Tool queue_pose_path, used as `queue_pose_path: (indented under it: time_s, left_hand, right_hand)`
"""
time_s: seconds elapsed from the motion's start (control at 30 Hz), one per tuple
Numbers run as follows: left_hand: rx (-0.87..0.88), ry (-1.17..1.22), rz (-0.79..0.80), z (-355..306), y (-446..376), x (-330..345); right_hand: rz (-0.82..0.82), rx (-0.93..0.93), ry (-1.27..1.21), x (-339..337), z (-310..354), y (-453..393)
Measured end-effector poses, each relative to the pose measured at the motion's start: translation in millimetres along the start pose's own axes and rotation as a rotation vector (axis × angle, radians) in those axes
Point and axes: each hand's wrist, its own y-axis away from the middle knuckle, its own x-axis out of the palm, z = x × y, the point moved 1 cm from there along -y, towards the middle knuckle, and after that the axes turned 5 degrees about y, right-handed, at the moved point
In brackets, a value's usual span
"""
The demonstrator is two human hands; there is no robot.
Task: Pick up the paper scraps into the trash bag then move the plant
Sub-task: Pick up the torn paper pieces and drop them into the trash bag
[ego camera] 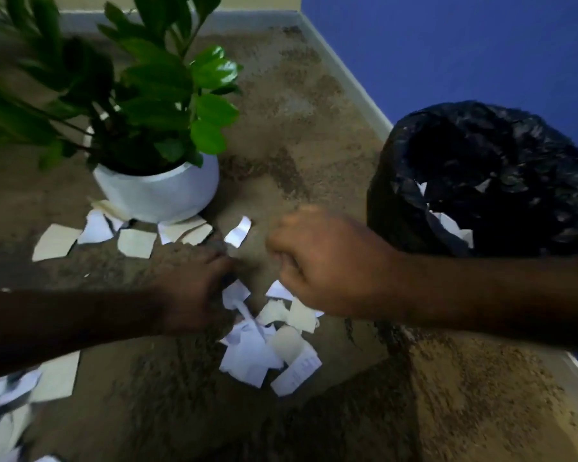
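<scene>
1. Torn white paper scraps (267,348) piled centre on brown speckled carpet (447,411); more in a row near round white pot (157,191) of green leafy plant (154,81), far left, + near-left corner.
2. Left hand (194,288) down at pile's left edge, blurred; grip: can't tell.
3. Right hand (327,261) clenched above pile, contents unseen.
4. Black plastic trash bag (501,168) open at right, scraps inside.

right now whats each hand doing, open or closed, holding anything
Left hand: fingers curled down on the paper scraps; grip cannot be told.
Right hand: closed in a fist; contents cannot be told.
</scene>
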Motion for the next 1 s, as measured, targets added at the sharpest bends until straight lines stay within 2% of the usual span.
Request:
queue_pose_path:
  time_s: [0.07, 0.1, 0.2, 0.3, 0.37, 0.53, 0.7, 0.87, 1.0]
  left_hand:
    - [-0.140, -0.163, 0.228, 3, 2, 18]
    - [-0.175, -0.246, 0.276, 2, 1, 26]
    - [-0.177, -0.331, 0.345, -10, -4, 43]
    - [-0.142, -0.288, 0.392, -21, -12, 61]
    - [-0.117, -0.305, 0.407, -25, -15, 70]
    - [-0.055, -0.331, 0.277, -23, -20, 60]
    - [-0.061, -0.142, 0.245, -11, -16, 49]
    - [-0.126, 0.112, 0.189, -1, -9, 38]
    - [-0.185, 0.121, 0.112, 12, -15, 27]
  right_hand:
    - [0.158, 0.039, -0.019, 29, 9, 10]
    - [0.270, 0.042, 0.012, 44, 8, 20]
    - [0.578, 0.023, 0.128, 94, -10, 50]
    - [0.762, 0.068, 0.186, 124, -22, 68]
    - [0.825, 0.130, 0.178, 131, -22, 68]
    - [0.687, 0.258, 0.104, 128, -18, 56]
    - [0.571, 0.347, 0.030, 129, -15, 37]
    - [0.507, 0.650, -0.022, 141, -37, 22]
    - [0.542, 0.831, -0.102, 152, -57, 27]
